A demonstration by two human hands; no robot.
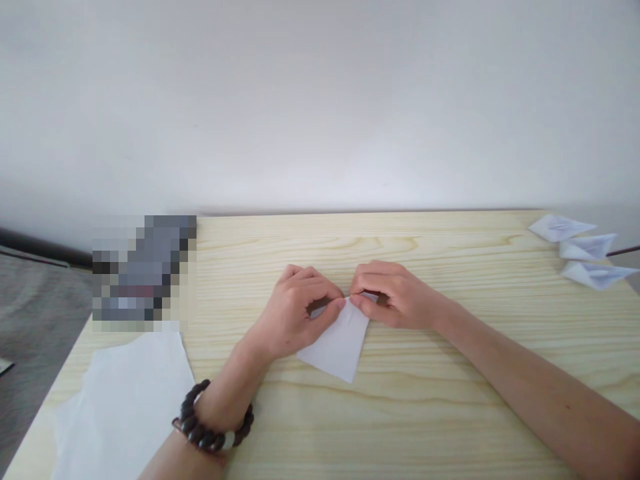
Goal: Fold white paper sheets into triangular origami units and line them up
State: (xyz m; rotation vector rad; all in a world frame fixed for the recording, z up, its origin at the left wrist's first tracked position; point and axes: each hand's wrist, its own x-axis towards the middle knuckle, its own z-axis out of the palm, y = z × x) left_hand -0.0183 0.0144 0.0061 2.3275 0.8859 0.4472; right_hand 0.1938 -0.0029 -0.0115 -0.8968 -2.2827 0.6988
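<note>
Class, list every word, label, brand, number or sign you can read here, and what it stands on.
No readable text anywhere.
Dark pixelated object: too blurred to read.
Folded paper pinched by the left hand and right hand: no lettering visible.
White paper sheets and three folded paper boats: no lettering visible.

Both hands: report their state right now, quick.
Left hand: closed, pinching the white paper at its far edge.
Right hand: closed, pinching the same white paper.
</note>
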